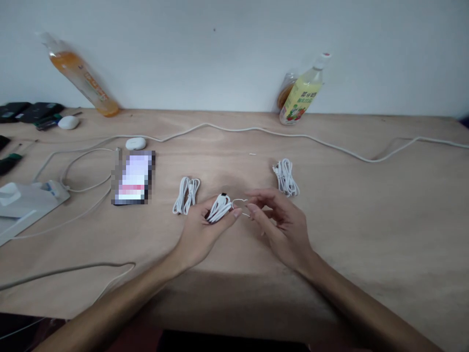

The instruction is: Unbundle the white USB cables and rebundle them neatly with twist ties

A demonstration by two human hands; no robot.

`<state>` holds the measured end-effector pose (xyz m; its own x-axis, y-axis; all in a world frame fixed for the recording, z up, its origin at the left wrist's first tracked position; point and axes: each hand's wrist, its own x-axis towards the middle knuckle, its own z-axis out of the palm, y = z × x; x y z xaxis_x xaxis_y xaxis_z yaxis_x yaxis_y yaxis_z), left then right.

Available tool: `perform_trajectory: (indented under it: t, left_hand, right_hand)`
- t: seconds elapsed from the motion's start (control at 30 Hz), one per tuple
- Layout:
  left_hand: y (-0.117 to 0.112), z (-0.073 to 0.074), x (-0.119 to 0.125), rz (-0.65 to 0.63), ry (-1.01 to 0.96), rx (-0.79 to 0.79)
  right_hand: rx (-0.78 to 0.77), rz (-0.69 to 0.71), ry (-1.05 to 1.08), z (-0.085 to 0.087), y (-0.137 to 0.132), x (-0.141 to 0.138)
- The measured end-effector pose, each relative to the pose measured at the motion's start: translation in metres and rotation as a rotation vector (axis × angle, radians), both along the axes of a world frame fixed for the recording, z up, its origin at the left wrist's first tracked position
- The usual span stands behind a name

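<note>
My hands meet over the middle of the worktop, forearms coming in from the bottom corners and angling toward each other. The left hand lies palm up and tilted inward, its fingers and thumb curled shut around a coiled cable, a small white bundle of smooth, rubbery loops with a darker plug end at its top. The right hand faces it, thumb and forefinger pinched on a thin strand that arcs out of the bundle (very fine, wire-like), the remaining fingers loosely bent. The held bundle sits just above the wood, between two others: a second bundle lying close to the left and a third bundle just beyond the right fingers, both flat on the surface. The worktop is pale, matte plywood with faint grain. A long white cord snakes across behind, and two plastic bottles, a tilted orange bottle and a yellow bottle, stand at the wall.
</note>
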<state>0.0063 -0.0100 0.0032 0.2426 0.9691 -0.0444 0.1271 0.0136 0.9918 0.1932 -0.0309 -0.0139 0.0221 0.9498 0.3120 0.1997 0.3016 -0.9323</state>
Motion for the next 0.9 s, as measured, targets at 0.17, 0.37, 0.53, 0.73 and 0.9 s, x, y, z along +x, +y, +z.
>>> perform_trajectory:
  t: [0.17, 0.37, 0.53, 0.73, 0.9]
  left_hand:
    - [0.0006, 0.0005, 0.0009, -0.066, 0.014, -0.005]
    - [0.003, -0.0016, -0.0012, -0.052, -0.003, -0.034]
    - [0.0041, -0.0022, -0.0027, -0.021, 0.009, -0.03]
    - [0.0038, -0.0015, -0.0021, -0.049, -0.01, -0.043]
    - [0.0035, 0.0003, -0.0001, -0.081, -0.028, -0.035]
  right_hand:
    - [-0.03, 0.002, 0.02, 0.0006, 0.001, -0.0011]
    - [-0.07, 0.031, 0.033, -0.0005, 0.0015, 0.0001]
    - [-0.059, 0.069, -0.047, -0.0027, 0.0027, 0.0001]
    - [0.116, 0.069, -0.208, -0.0039, 0.0027, 0.0022]
    - [0.336, 0.053, -0.398, -0.0054, 0.0041, 0.0067]
